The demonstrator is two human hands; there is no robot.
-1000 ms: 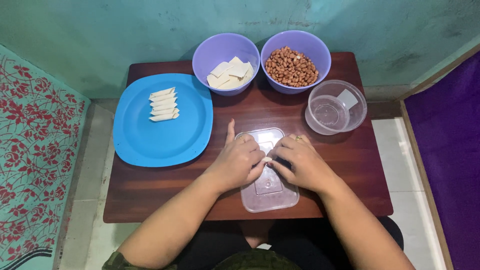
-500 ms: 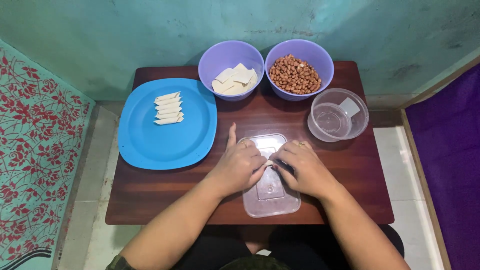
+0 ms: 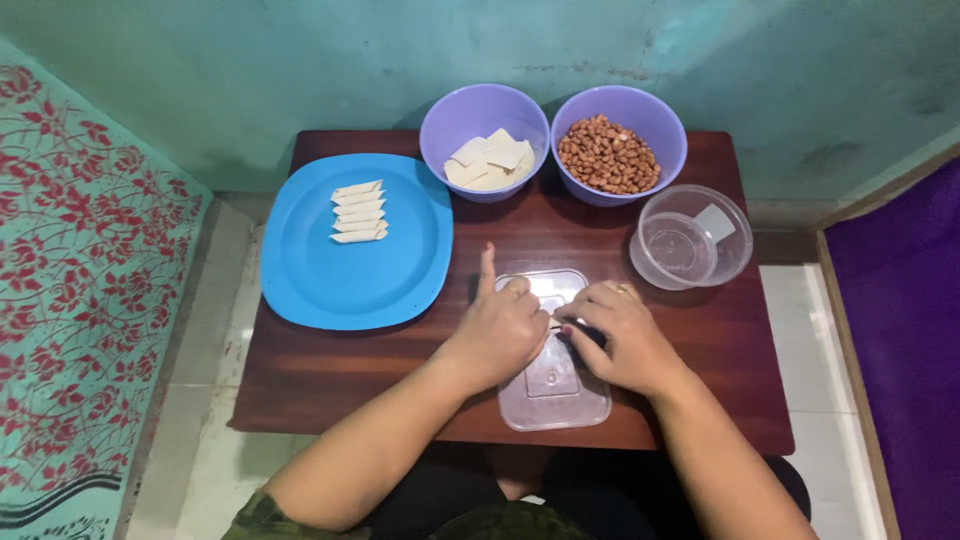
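Both hands, left hand and right hand, pinch something small, hidden, over a clear lid at the bench's front edge.

One head-worn camera looks almost straight down from above the seated person onto a small brown table, close enough that the tabletop fills the middle of the frame. The far edge meets a teal wall at the top; the person's forearms enter from the bottom. Floor tiles show on both sides.
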